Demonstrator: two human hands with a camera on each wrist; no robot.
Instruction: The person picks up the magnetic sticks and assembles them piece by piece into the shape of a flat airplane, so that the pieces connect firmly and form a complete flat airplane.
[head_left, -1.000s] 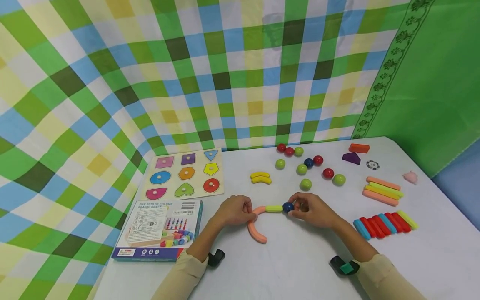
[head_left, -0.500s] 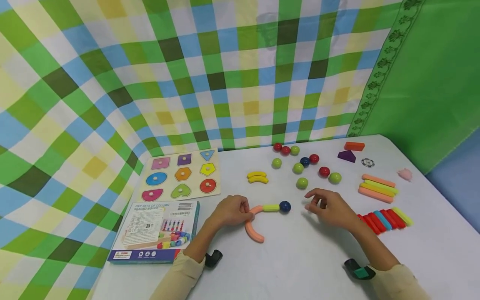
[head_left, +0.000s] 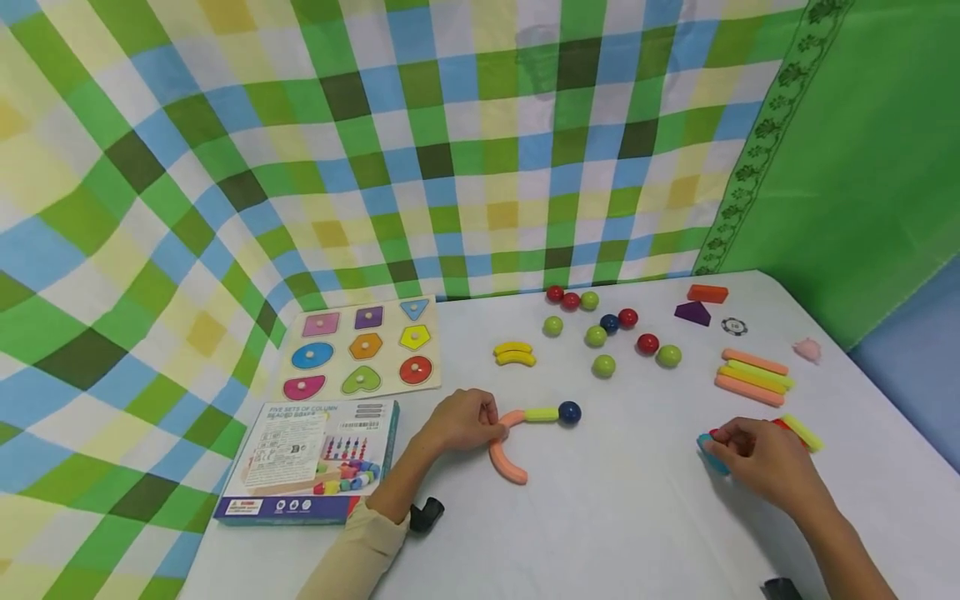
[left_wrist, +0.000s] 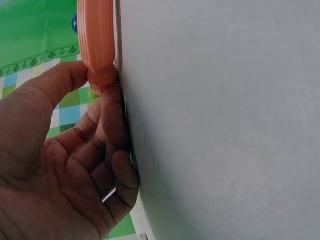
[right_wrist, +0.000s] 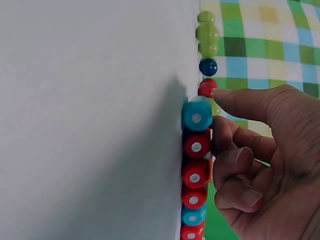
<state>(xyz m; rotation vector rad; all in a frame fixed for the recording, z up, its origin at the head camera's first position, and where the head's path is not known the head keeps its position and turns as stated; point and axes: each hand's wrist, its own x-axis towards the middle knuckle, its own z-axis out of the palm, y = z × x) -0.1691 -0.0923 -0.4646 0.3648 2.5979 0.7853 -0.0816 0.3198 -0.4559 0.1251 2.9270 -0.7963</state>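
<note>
My left hand (head_left: 467, 419) pinches an orange curved stick (head_left: 513, 419) between thumb and fingertips; the ridged orange piece (left_wrist: 95, 35) shows up close in the left wrist view. Another orange curved stick (head_left: 506, 464) adjoins it below. A yellow-green straight stick (head_left: 542, 414) runs right from the upper curve to a dark blue ball (head_left: 569, 413). At the right, my right hand (head_left: 776, 462) has thumb and forefinger around a short blue stick (right_wrist: 196, 116), at the end of a row. Red sticks (right_wrist: 195, 173) lie beside it, mostly hidden by the hand in the head view.
Red, green and blue balls (head_left: 603, 366) lie scattered at the back, near two small yellow curved sticks (head_left: 515, 357). Long sticks (head_left: 752, 378) lie beyond my right hand. At the left are a shape puzzle board (head_left: 352, 333) and a toy box (head_left: 300, 508).
My right hand has let go of the dark blue ball and moved right and nearer to the blue stick at the row's end. The left hand keeps its pinch on the orange curved stick.
</note>
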